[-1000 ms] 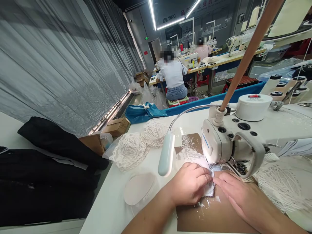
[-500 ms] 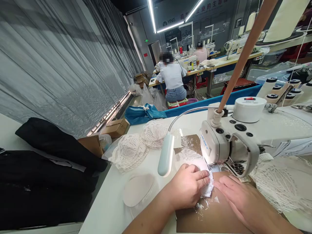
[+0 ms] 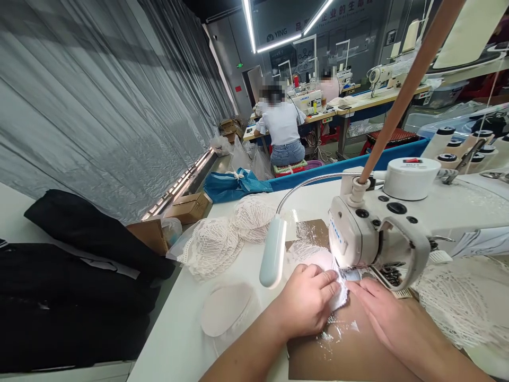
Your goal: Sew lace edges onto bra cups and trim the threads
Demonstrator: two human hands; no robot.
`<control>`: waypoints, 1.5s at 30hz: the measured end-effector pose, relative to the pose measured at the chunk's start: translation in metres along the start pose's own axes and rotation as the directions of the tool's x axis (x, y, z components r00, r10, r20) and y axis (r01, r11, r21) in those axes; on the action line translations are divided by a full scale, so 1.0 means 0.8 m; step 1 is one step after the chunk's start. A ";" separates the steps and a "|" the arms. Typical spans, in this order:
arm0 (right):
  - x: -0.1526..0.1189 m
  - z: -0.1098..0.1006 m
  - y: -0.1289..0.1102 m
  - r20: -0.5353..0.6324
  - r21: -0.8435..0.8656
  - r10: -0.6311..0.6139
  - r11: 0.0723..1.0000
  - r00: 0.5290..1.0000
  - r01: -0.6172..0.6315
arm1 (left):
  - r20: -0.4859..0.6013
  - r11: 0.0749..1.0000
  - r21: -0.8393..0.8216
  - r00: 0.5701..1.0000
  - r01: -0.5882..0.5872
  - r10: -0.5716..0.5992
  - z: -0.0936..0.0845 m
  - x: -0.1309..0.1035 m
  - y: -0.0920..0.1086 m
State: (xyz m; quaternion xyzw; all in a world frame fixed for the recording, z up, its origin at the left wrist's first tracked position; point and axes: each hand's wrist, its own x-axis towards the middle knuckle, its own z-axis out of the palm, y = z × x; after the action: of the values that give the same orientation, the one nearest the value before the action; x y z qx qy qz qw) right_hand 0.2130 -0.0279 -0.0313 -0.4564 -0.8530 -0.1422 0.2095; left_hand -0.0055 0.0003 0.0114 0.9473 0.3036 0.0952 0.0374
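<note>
A white lace bra cup (image 3: 324, 258) lies beneath the head of a white sewing machine (image 3: 352, 233), its pale inner side partly showing. My left hand (image 3: 308, 300) is closed on the cup's near part, fingers curled and pressing the white edge down. To its right, my right hand (image 3: 384, 305) lies low over the brown machine plate (image 3: 318, 358), fingers stretched out and tips touching the cup's edge. The needle area is mostly hidden by the machine head and my fingers.
A lamp (image 3: 273, 252) on a bent metal neck hangs left of the machine. Lace cups (image 3: 212, 246) and a plain beige cup (image 3: 226, 310) lie on the left; more lace (image 3: 457, 302) is at right. Thread cones (image 3: 445, 143) stand behind. A co-worker (image 3: 283, 124) sits farther back.
The cup has slid slightly away from me under the machine head, and my left hand has moved with it. My right fingertips have shifted a little forward along the edge.
</note>
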 end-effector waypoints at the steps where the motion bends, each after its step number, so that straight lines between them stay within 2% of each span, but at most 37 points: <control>1: -0.002 0.003 0.001 0.020 -0.016 0.011 1.000 1.000 -0.011 | -0.008 1.000 -0.015 1.000 -0.005 0.005 0.000 0.000 -0.001; 5: -0.014 0.009 0.008 0.094 -0.015 0.031 0.999 0.995 -0.029 | -0.018 0.994 -0.096 0.998 -0.061 0.060 -0.001 -0.001 -0.003; 8: -0.019 0.007 0.011 0.115 0.082 -0.019 0.997 0.993 0.010 | 0.000 0.989 -0.109 0.995 -0.104 0.105 0.000 -0.001 -0.005; 12: -0.018 0.000 0.009 0.135 0.229 -0.047 0.973 0.990 0.015 | 0.008 0.988 -0.117 0.994 -0.104 0.105 0.003 0.000 -0.005; 15: -0.018 -0.002 0.008 0.132 0.274 -0.070 0.961 0.989 0.031 | 0.011 0.987 -0.126 0.995 -0.098 0.100 0.002 0.000 -0.004; 19: -0.020 -0.002 0.008 0.140 0.283 -0.058 0.959 0.989 0.016 | 0.035 0.990 -0.109 0.995 -0.089 0.093 0.000 0.000 -0.002; 24: -0.020 -0.002 0.010 0.116 0.270 0.019 0.962 0.993 -0.049 | 0.044 0.991 -0.084 0.993 -0.103 0.107 -0.001 0.000 -0.002; 31: -0.013 -0.002 0.007 0.082 0.270 -0.044 0.963 0.996 0.021 | 0.034 0.990 -0.025 0.990 -0.137 0.138 0.001 -0.001 -0.001; 38: 0.000 -0.016 0.003 0.018 0.248 -0.053 0.968 0.998 0.047 | -0.058 0.993 -0.042 0.993 -0.109 0.106 0.007 0.002 -0.002; 42: -0.003 -0.015 0.006 0.015 0.214 -0.104 0.972 0.994 0.099 | -0.116 0.995 -0.060 0.991 -0.077 0.070 0.009 0.002 -0.002; 45: -0.007 -0.012 0.008 0.001 0.186 -0.092 0.978 0.996 0.091 | -0.143 0.990 -0.133 0.989 -0.051 0.032 0.012 0.002 -0.002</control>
State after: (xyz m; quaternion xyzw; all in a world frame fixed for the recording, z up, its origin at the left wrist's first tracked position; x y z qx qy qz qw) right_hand 0.2235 -0.0325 -0.0250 -0.3958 -0.8836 -0.0691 0.2404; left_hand -0.0032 0.0021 0.0024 0.9395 0.2785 0.1832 0.0788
